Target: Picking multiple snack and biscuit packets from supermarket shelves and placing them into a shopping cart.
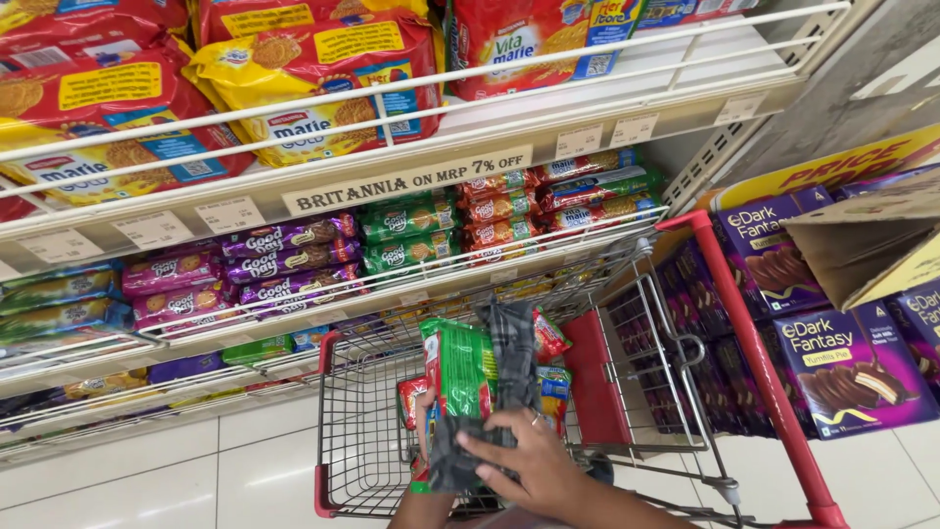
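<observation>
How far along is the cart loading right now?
Done: a few packs already lie in the red wire cart. In hand: the left hand holds a green biscuit pack above the cart, and the right hand grips a dark checked cloth against it. Left: that pack is not yet down, and much cart mesh shows.
</observation>
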